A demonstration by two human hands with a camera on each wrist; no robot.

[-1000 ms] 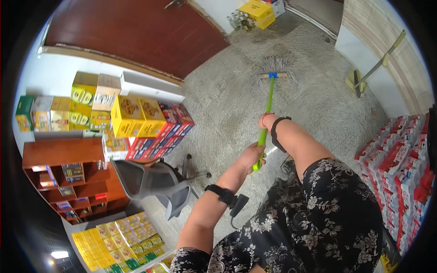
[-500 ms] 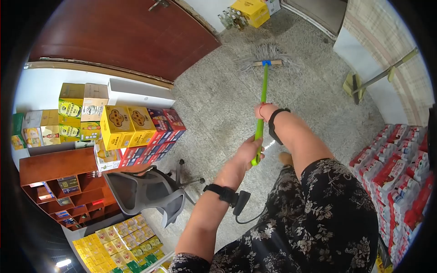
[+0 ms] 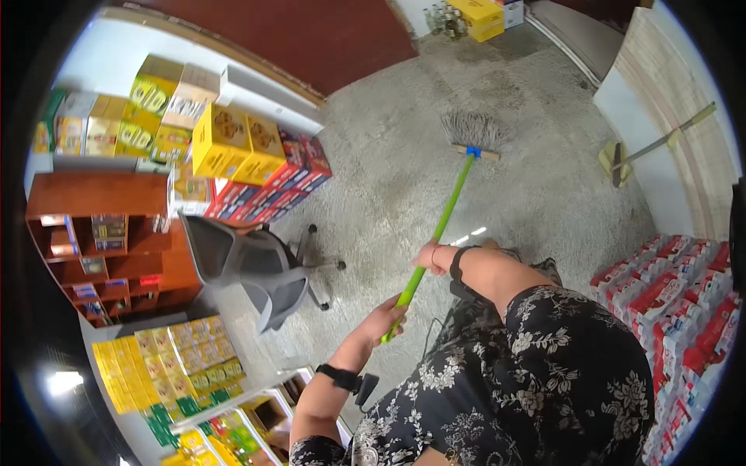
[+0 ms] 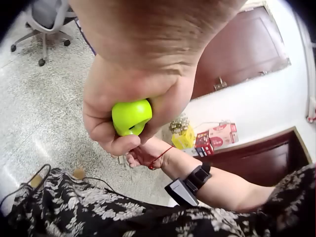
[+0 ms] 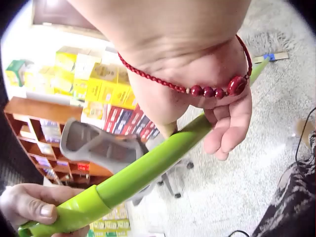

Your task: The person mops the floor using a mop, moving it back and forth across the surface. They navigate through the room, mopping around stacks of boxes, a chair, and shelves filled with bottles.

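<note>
A mop with a bright green handle [image 3: 444,210] reaches out over the floor, its grey string head [image 3: 475,130] spread flat beyond a wooden bar with a blue joint. My left hand [image 3: 381,320] grips the handle near its end; in the left wrist view the fingers wrap round the green end cap [image 4: 129,117]. Farther up, my right hand [image 3: 431,259] holds the shaft. The right wrist view shows the right fingers [image 5: 229,131] curled loosely about the green tube [image 5: 148,170], below a red beaded bracelet [image 5: 210,92].
A grey office chair [image 3: 260,260] stands left, before a wooden shelf [image 3: 101,194] and stacked yellow boxes [image 3: 221,144]. Wrapped red-and-white packs [image 3: 660,303] pile up at right. A long-handled tool [image 3: 614,163] leans on the right wall; glass bottles [image 3: 447,22] stand at the back.
Both hands have drawn back toward the body, pulling the mop head nearer over the floor. The handle now slants more to the lower left. The head view has shifted too.
</note>
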